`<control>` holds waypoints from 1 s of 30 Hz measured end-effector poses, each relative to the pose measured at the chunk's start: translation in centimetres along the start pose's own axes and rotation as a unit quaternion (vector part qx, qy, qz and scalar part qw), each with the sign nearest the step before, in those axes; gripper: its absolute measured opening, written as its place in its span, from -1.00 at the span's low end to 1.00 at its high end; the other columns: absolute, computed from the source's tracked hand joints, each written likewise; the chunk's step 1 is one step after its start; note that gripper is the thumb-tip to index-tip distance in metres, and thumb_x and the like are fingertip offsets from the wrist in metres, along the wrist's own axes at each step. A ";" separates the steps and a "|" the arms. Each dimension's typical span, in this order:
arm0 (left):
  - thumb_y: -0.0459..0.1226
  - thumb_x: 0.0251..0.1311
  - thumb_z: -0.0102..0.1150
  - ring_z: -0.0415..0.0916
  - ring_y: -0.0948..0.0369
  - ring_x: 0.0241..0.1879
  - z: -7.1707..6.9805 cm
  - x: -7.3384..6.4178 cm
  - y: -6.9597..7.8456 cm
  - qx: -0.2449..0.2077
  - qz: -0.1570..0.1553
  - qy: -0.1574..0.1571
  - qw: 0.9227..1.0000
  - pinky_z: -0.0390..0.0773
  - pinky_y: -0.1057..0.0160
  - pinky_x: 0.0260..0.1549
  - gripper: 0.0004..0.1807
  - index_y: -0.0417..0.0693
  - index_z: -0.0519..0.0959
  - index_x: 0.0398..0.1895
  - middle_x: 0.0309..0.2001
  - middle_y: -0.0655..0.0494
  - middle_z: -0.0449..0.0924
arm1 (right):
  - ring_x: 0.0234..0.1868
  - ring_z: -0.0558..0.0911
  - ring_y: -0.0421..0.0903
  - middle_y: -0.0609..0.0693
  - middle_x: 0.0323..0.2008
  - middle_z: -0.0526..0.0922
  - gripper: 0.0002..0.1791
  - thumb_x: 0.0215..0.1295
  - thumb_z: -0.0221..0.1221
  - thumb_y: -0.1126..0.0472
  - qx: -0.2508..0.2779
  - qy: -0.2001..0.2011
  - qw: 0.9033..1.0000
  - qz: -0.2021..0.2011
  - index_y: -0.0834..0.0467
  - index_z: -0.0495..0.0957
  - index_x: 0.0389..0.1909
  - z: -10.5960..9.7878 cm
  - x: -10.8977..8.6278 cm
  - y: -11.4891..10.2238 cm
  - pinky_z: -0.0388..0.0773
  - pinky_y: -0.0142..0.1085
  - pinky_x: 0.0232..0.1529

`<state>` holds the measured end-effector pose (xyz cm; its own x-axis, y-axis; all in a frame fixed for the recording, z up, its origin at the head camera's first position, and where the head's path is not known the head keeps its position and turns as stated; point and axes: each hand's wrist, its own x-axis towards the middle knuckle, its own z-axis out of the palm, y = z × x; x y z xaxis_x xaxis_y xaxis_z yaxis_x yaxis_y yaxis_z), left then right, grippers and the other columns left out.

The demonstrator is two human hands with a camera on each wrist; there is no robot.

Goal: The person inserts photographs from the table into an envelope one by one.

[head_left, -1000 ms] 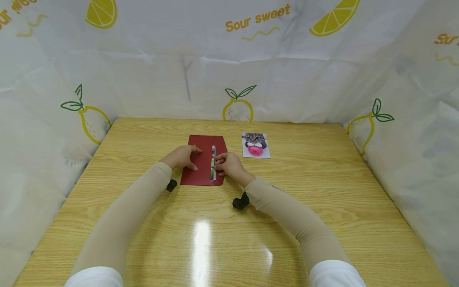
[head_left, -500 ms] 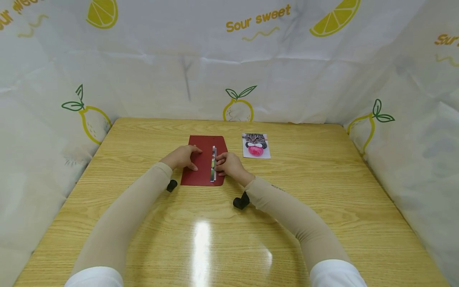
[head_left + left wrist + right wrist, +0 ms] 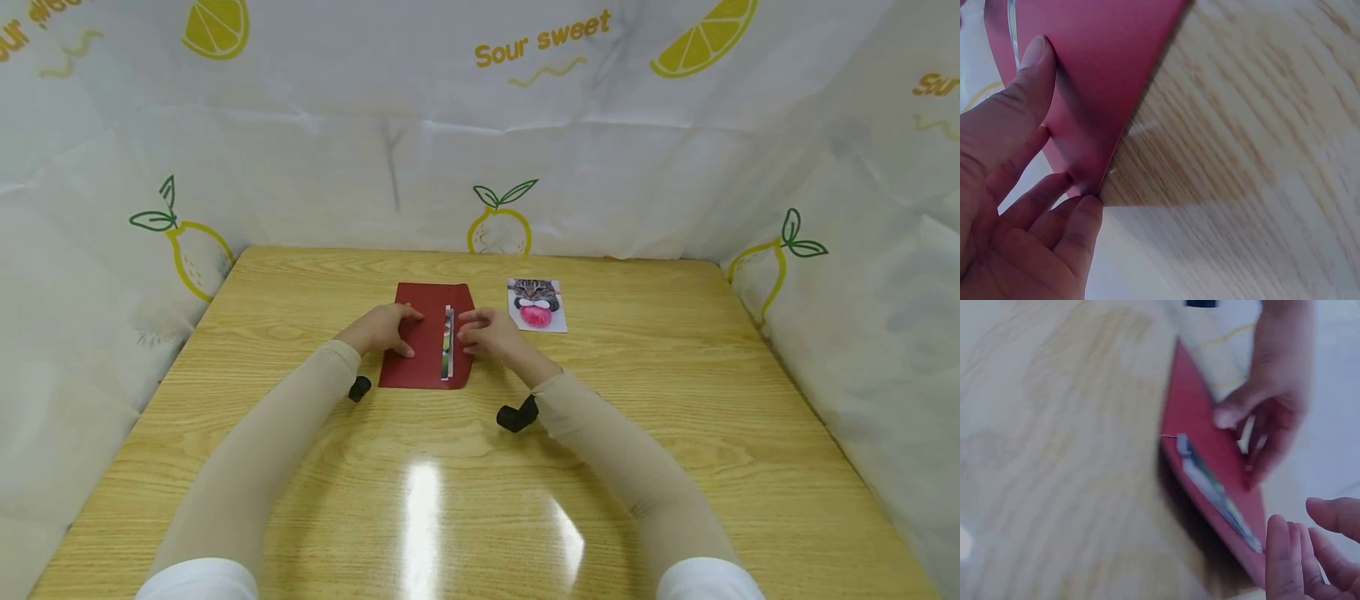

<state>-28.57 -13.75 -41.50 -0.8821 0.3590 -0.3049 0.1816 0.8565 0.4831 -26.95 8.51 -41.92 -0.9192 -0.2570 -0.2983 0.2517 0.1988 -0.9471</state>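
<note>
A red envelope [image 3: 429, 333] lies on the table with its flap side to the right. From its mouth a narrow strip of picture cards [image 3: 447, 350] sticks out. My left hand [image 3: 381, 327] rests on the envelope's left part, thumb and fingers spread apart; in the left wrist view its thumb lies on the red paper and other fingertips reach its edge. My right hand [image 3: 495, 332] hovers by the flap, its fingers loosely extended and nothing between them. In the right wrist view, right fingers [image 3: 1285, 556] appear beside the envelope's end. Right of the envelope lies a cat photo card [image 3: 537, 307].
The wooden table [image 3: 322, 500] stretches toward me and to both sides. A white cloth with lemon prints [image 3: 498, 229] hangs behind it and at both sides. Black wrist-worn pieces [image 3: 517, 415] sit below each wrist.
My right hand has let go of the cards at the envelope's mouth and drawn back to the right, its fingers straighter. The left hand and the envelope have stayed in place.
</note>
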 end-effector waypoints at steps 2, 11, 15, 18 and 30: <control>-0.29 0.06 0.41 0.02 -0.11 0.47 0.0 0.0 0.0 0.002 0.003 0.001 1.000 0.23 -0.02 0.38 -0.24 -0.12 0.34 0.38 0.49 -0.17 0.05 | -0.11 0.65 0.07 0.03 -0.23 0.56 -0.51 0.32 0.13 0.43 0.013 -0.005 1.000 -0.020 0.38 0.37 0.27 -0.9 -0.4 -0.6 0.66 -0.12 -0.02; -0.30 0.06 0.41 0.00 -0.10 0.48 0.0 0.1 -0.1 0.001 0.004 -0.002 1.000 0.24 -0.01 0.38 -0.23 -0.12 0.34 0.38 0.49 -0.16 0.05 | 0.18 0.50 0.17 0.14 0.04 0.50 -0.48 0.39 0.10 0.33 -0.019 0.007 0.997 -0.069 0.33 0.30 0.33 -7.2 -2.0 -2.1 0.52 -0.06 0.18; -0.30 0.07 0.41 0.00 -0.10 0.48 0.1 0.1 -0.2 0.002 0.005 -0.003 1.000 0.25 0.00 0.37 -0.24 -0.13 0.34 0.38 0.49 -0.17 0.07 | 0.13 0.51 0.06 0.26 0.18 0.42 -0.45 0.41 0.08 0.30 -0.019 0.036 0.997 -0.062 0.34 0.23 0.37 -10.2 -1.6 -1.4 0.41 0.02 0.27; -0.30 0.07 0.41 0.01 -0.10 0.48 0.0 0.0 -0.1 0.001 0.004 -0.003 1.000 0.26 0.00 0.37 -0.24 -0.12 0.34 0.38 0.49 -0.17 0.07 | 0.19 0.47 0.13 0.33 0.24 0.35 -0.44 0.43 0.04 0.31 -0.013 0.067 0.996 -0.051 0.36 0.19 0.39 -12.0 -1.0 -0.7 0.35 0.03 0.32; -0.28 0.08 0.40 0.02 -0.11 0.47 0.0 0.2 -0.2 0.008 0.004 -0.005 1.000 0.25 0.00 0.37 -0.25 -0.12 0.34 0.38 0.48 -0.17 0.10 | -0.05 0.58 -0.09 0.23 0.29 0.38 -0.40 0.33 0.19 0.29 -0.064 0.151 0.983 0.077 0.25 0.27 0.36 -14.9 0.5 2.0 0.56 -0.29 0.11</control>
<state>-28.74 -13.82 -41.65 -0.8759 0.3700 -0.3098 0.1960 0.8594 0.4722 -31.43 22.91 -42.17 -0.9258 0.0743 -0.3706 0.3731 0.3367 -0.8645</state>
